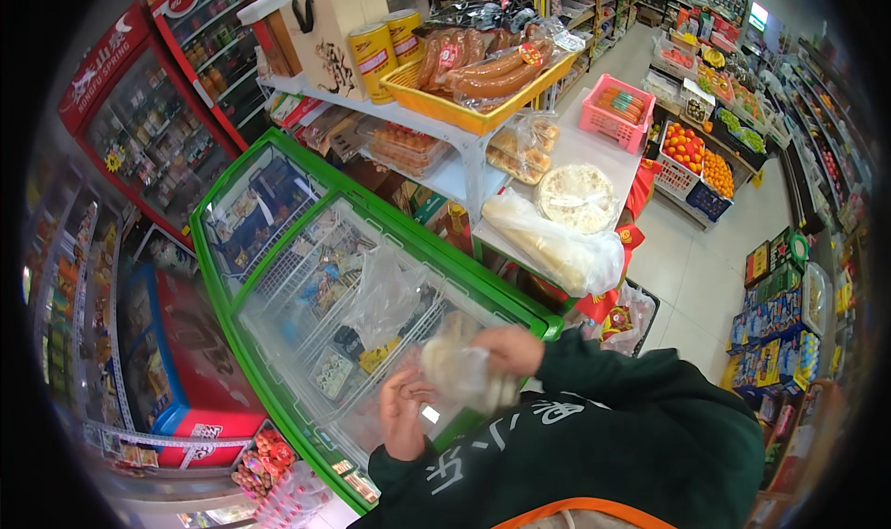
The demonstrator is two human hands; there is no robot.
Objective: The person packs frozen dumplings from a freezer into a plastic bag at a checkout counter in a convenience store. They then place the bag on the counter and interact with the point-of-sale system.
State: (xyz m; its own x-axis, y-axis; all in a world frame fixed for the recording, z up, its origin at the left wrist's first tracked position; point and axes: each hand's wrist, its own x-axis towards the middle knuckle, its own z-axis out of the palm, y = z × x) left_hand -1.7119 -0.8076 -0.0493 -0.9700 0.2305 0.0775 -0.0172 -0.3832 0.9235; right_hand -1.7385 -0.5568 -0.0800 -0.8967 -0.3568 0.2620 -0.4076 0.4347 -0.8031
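Observation:
A clear plastic bag with pale, flat round breads is held up over the near end of a green-framed chest freezer. My right hand is closed on the bag's upper right side. At the bag's left edge my left hand has its fingers bent in against the plastic; motion blurs the contact. More pale pieces show blurred just below my right hand. Under the freezer's glass lie packaged goods in wire baskets and a crumpled clear bag.
Beyond the freezer stands a shelf with a yellow basket of sausages. A table to its right bears a stack of round flatbreads, a long wrapped white bundle and a pink basket. A red drinks cooler stands left.

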